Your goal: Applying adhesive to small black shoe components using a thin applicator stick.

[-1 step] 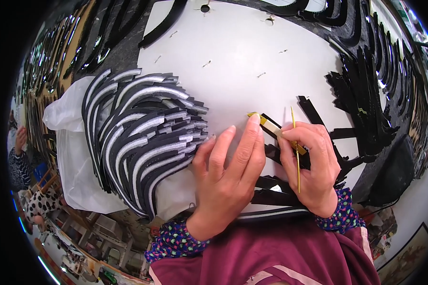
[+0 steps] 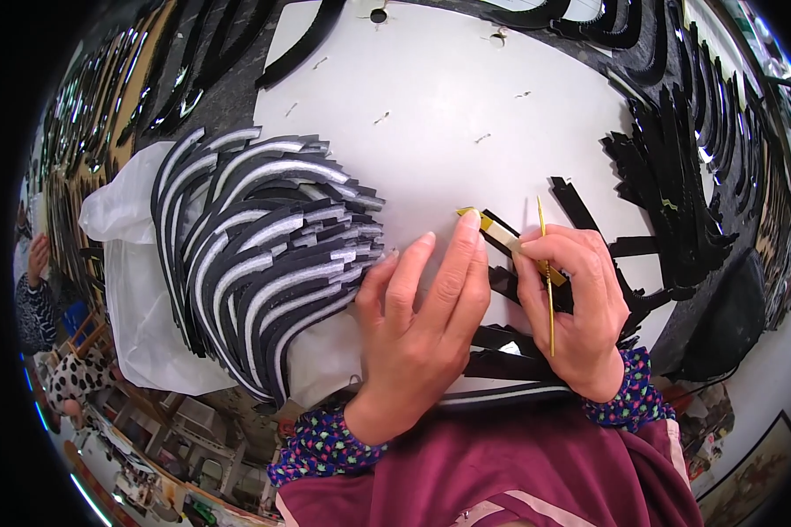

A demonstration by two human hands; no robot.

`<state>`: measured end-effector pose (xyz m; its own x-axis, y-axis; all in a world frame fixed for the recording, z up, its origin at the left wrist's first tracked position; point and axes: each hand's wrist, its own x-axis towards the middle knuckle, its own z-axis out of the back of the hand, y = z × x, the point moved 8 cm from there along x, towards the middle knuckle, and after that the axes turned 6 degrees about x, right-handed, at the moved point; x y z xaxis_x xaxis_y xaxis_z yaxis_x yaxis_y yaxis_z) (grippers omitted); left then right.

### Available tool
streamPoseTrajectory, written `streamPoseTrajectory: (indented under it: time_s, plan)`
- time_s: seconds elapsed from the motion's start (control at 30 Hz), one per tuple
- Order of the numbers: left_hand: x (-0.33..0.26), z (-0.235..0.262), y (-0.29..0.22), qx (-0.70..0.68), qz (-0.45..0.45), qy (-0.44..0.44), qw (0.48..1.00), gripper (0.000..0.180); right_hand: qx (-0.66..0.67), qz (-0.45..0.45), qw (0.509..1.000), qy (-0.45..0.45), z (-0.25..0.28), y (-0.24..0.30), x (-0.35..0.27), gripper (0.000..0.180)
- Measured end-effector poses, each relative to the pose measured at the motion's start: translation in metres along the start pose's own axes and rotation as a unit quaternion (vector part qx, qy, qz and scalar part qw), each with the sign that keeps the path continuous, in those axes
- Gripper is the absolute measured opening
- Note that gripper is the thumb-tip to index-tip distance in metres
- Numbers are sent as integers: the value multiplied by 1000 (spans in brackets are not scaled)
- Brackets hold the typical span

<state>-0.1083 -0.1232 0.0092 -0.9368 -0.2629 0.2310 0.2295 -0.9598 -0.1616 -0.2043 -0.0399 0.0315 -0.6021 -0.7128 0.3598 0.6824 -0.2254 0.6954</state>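
Note:
My left hand [image 2: 422, 316] lies flat on the white table [image 2: 466, 105], its middle fingertip pressing the end of a narrow strip with a gold and white face [image 2: 494, 230]. My right hand [image 2: 580, 307] grips a thin yellow stick [image 2: 550, 318] between thumb and fingers, and the stick points up past the strip. Both hands rest over several flat black strips [image 2: 501, 338] near the table's front edge. Just left of my left hand is a fanned stack of curved black pieces with grey-white stripes [image 2: 264, 263].
The striped stack lies on a white plastic bag [image 2: 127, 290]. More black curved pieces [image 2: 677, 176] are piled at the right and along the far rim [image 2: 308, 39]. Another person's hand and sleeve [image 2: 35, 281] show at the far left.

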Motion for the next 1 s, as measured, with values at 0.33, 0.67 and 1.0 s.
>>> streamPoseTrajectory:
  time_s: [0.33,0.67,1.0]
  plan:
    - [3,1,2,-14,17,-11,1000,32,5,-26,1000,7,7,1,-7,30]
    - [2,0,4,-33,34,-18,999,39,-1,6,1000,2,7,-2,-11,33]
    - [2,-1,2,-12,27,11,999,47,0,0,1000,13,6,-3,-12,32]
